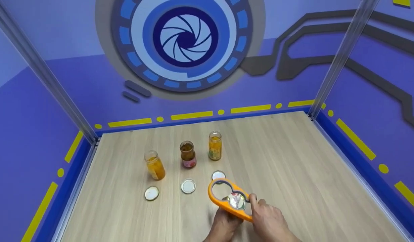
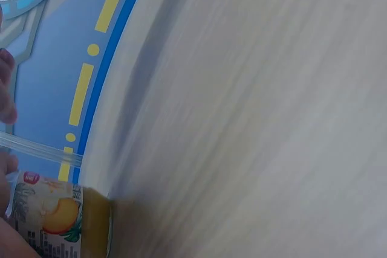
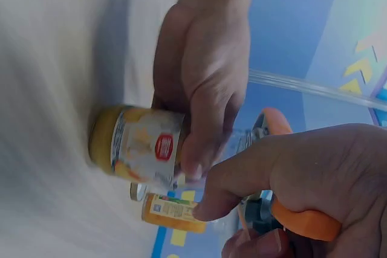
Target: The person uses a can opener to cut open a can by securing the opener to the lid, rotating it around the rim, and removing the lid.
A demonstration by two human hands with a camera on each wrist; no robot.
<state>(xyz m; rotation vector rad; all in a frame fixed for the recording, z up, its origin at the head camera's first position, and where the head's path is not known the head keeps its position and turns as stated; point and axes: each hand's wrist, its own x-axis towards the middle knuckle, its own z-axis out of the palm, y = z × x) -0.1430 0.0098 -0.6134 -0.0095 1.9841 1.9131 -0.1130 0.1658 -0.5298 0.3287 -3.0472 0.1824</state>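
Note:
My left hand [image 1: 223, 224] grips a glass jar [image 3: 142, 143] of yellow fruit, its label showing a peach. The jar's metal lid [image 1: 237, 201] faces up in the head view, inside one hole of an orange jar opener [image 1: 224, 204]. My right hand [image 1: 270, 216] holds the opener by its near end, thumb along the top. In the left wrist view the jar [image 2: 60, 216] appears at the lower left, while the opener is out of sight there. From above, my hands and the opener hide most of the jar's body.
Behind the hands stand three lidless jars: one orange at left [image 1: 155, 168], a brown one [image 1: 188, 158] in the middle, another orange one [image 1: 215, 148] at right. Three loose lids lie before them: left [image 1: 151, 193], middle [image 1: 188, 186] and right [image 1: 218, 174]. Blue panels [image 1: 207, 104] enclose the wooden table [image 1: 294, 161].

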